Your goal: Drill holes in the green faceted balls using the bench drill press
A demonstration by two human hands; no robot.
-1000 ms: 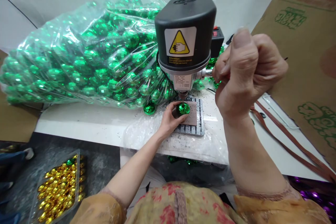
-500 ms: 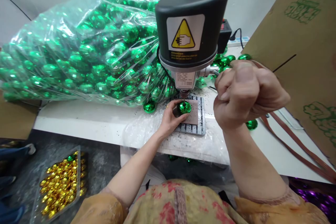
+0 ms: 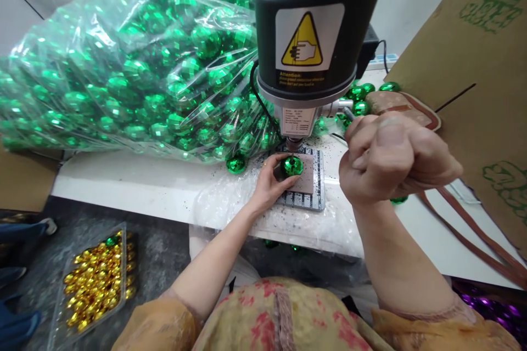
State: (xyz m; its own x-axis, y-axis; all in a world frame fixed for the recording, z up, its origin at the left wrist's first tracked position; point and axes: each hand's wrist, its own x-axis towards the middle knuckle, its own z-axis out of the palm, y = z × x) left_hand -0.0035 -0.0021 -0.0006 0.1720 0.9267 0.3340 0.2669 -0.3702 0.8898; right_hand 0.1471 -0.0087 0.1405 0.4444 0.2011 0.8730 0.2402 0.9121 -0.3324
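A small bench drill [image 3: 313, 44] with a black head and a yellow warning label stands on the white table [image 3: 135, 186]. My left hand [image 3: 269, 184] pinches a faceted green ball [image 3: 292, 165] on the drill's slotted base plate [image 3: 308, 197], right under the chuck. My right hand [image 3: 391, 156] is a closed fist round the drill's feed lever; only a short metal stub of that lever shows by the drill head.
A big clear bag of green faceted balls [image 3: 135, 66] fills the table's left and back. Loose green balls [image 3: 364, 93] lie behind the drill, one [image 3: 236, 163] beside the plate. A cardboard sheet [image 3: 473, 66] leans at right, brown straps [image 3: 469, 225] below it. A tray of gold balls [image 3: 96, 279] sits on the floor.
My right fist has come down with the lever, from level with the drill head to beside the base plate. The left hand has kept the green ball in place.
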